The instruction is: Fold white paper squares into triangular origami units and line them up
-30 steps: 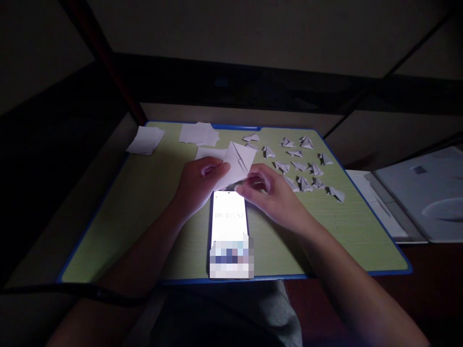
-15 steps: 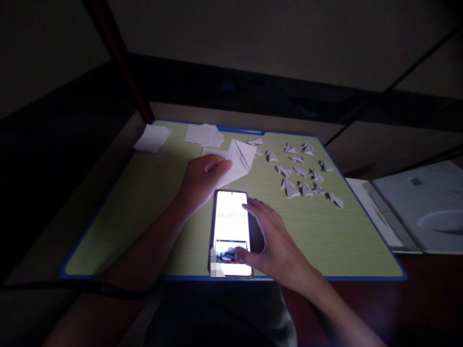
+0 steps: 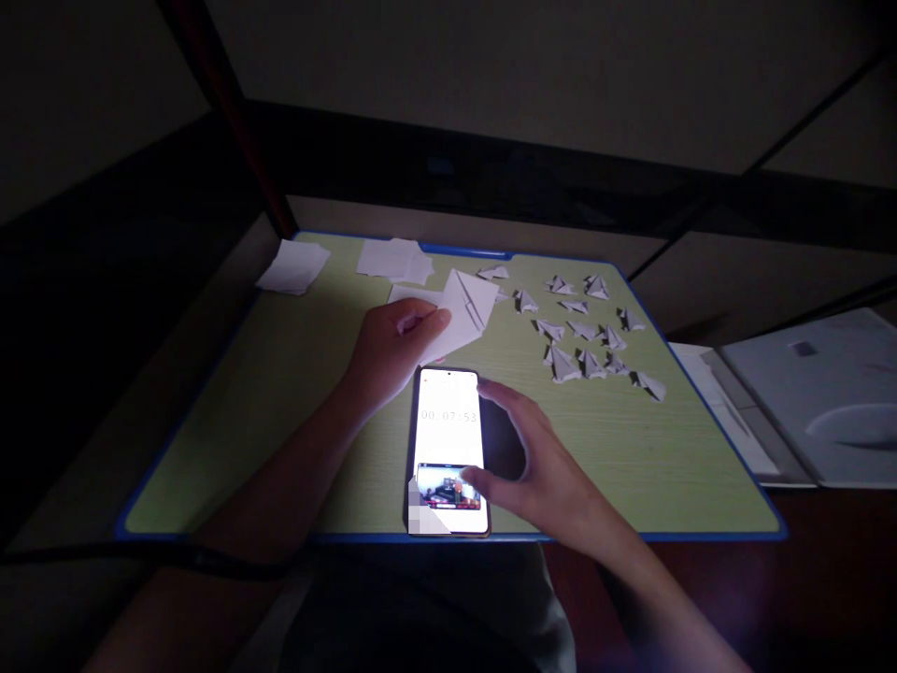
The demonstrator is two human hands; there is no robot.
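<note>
Dim room, green tabletop point(image 3: 266, 374): folded paper point(image 3: 466, 304) in left hand point(image 3: 385, 350), right hand point(image 3: 550, 458) at phone point(image 3: 448, 425)

Left hand holds the folded paper by its lower left part, thumb on top, fingers curled beneath. Paper is raised over the middle of the tabletop, just beyond the phone's top edge. Right hand is spread wide, no paper in it: fingers by the phone's upper right edge, thumb over the small picture low on the screen. We can't tell if the thumb is pressing.

Handling, our read: light pinch on flat paper, thumb clear of the slanted creases, so we don't crush the layers or spring the flaps. One-hand grip looks fine while the right is at the screen; crisp creasing would want both hands and firm backing. Best we touch glass with the thumb pad only and keep the wrist low so the phone doesn't slide.

Materials: paper is white, matte, thin, pointed at the top, with diagonal fold lines and a narrow raised flap. Phone is a slim, glossy slab, lying flat, screen glaring. Tabletop is smooth with faint grain lines and a blue rim point(image 3: 631, 536). Loose white sheets point(image 3: 291, 266) lie at the far left corner, more near the far edge. Small folded pieces point(image 3: 562, 365), angular and winged, are scattered right of centre.
</note>
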